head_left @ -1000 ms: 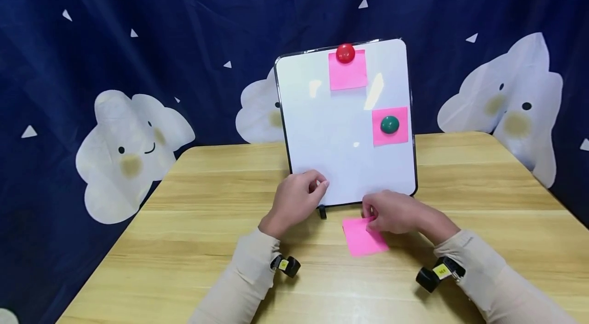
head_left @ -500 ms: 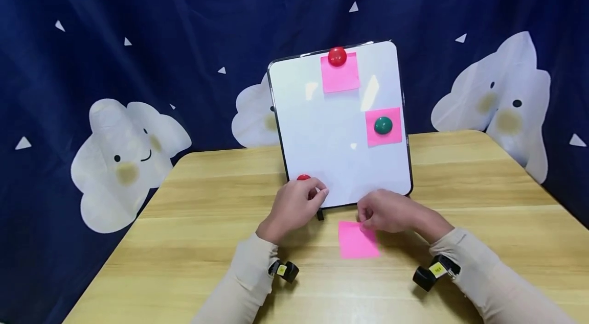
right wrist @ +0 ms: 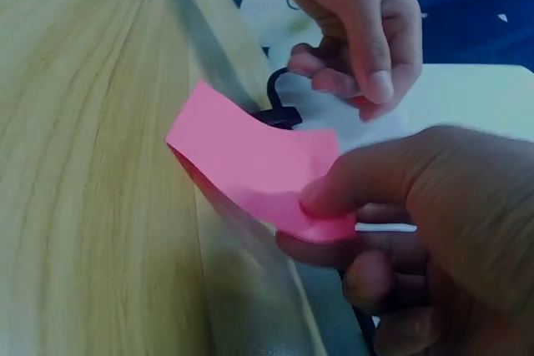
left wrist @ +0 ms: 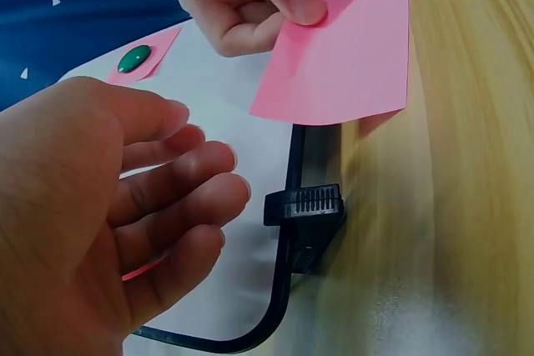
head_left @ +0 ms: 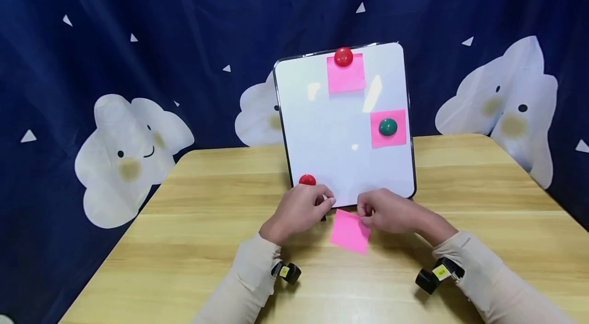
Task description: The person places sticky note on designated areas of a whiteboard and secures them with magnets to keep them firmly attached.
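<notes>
A pink sticky note (head_left: 350, 232) is pinched at its edge between the thumb and fingers of my right hand (head_left: 391, 210), just in front of the whiteboard's bottom edge. In the right wrist view the note (right wrist: 259, 172) bends upward at its far end. My left hand (head_left: 299, 209) hovers by the lower left of the whiteboard (head_left: 331, 145), fingers loosely bent and holding nothing. A red magnet (head_left: 307, 180) sits on the board right above that hand, its lower part hidden.
Higher on the board, one pink note (head_left: 346, 81) hangs under a red magnet (head_left: 343, 56). Another note (head_left: 377, 141) has a green magnet (head_left: 388, 126) at its middle. A black foot (left wrist: 304, 206) props the board on the wooden table (head_left: 207, 211).
My left hand has slid slightly right and down, uncovering the red magnet at the board's lower left. The pinched note has turned and shifted left toward that hand.
</notes>
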A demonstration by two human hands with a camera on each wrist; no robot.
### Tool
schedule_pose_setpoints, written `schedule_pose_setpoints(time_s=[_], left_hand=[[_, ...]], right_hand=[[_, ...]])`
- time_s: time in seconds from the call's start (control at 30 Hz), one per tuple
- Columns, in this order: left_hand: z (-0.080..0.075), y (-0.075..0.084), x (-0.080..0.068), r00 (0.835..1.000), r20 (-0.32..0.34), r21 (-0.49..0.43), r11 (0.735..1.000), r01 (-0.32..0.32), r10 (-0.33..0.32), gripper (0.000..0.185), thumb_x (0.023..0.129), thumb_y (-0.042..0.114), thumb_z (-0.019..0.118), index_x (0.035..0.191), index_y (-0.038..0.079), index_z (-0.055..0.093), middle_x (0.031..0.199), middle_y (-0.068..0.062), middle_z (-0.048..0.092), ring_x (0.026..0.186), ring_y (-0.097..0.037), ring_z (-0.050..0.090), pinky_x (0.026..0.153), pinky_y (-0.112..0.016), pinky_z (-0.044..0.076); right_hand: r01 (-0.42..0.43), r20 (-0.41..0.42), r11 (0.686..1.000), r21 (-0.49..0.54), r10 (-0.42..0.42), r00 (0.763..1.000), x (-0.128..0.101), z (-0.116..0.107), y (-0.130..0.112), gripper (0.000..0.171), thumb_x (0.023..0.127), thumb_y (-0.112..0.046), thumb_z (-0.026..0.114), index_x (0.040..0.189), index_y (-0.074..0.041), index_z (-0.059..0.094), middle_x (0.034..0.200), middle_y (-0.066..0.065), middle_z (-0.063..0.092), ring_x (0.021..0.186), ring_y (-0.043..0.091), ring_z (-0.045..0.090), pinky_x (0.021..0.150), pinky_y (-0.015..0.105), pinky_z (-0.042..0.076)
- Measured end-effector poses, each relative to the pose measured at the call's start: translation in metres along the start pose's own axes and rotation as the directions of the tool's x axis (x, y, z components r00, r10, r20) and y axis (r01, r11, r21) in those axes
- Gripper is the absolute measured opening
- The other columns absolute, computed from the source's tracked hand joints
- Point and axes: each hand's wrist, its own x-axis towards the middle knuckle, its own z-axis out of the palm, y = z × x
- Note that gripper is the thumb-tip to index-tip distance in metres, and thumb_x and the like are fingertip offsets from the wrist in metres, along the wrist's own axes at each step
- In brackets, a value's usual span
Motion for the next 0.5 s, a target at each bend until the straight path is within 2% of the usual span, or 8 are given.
schedule_pose_setpoints(time_s=[0.13, 0.3, 0.5], left_hand=[[0.0022, 0.0003, -0.0025, 0.999, 0.035, 0.008, 1.000, -0.011, 0.011, 0.012, 0.097, 0.026, 0.067, 0.097, 0.019, 0.076, 0.062, 0.017, 0.054, 0.055, -0.001, 0.047, 0.053, -0.022, 0.040], [0.0006, 0.0002, -0.0001, 1.000, 0.029, 0.029, 1.000, -0.008, 0.007, 0.011, 0.097, 0.026, 0.067, 0.096, 0.020, 0.076, 0.063, 0.018, 0.054, 0.055, -0.001, 0.048, 0.053, -0.023, 0.041], [0.0005, -0.0007, 0.0007, 0.999, 0.029, 0.085, 0.996, -0.018, 0.016, 0.014, 0.097, 0.028, 0.066, 0.097, 0.019, 0.076, 0.062, 0.016, 0.053, 0.055, -0.002, 0.047, 0.054, -0.023, 0.040]], right_hand=[[-0.009, 0.002, 0.996, 0.093, 0.009, 1.000, -0.0006, 0.0018, 0.0027, 0.012, 0.089, -0.003, 0.069, 0.087, -0.012, 0.063, 0.080, -0.003, 0.061, 0.073, 0.016, 0.056, 0.064, 0.028, 0.048], [0.000, -0.047, 0.995, 0.096, 0.004, 0.999, 0.0027, 0.0001, 0.0062, 0.014, 0.091, -0.001, 0.067, 0.089, -0.015, 0.066, 0.082, -0.003, 0.062, 0.076, 0.018, 0.057, 0.066, 0.029, 0.049], [-0.008, -0.055, 0.995, 0.100, 0.014, 0.998, 0.0041, -0.0001, 0.0084, 0.013, 0.092, -0.001, 0.066, 0.091, -0.015, 0.067, 0.082, -0.002, 0.061, 0.078, 0.019, 0.056, 0.066, 0.028, 0.048]])
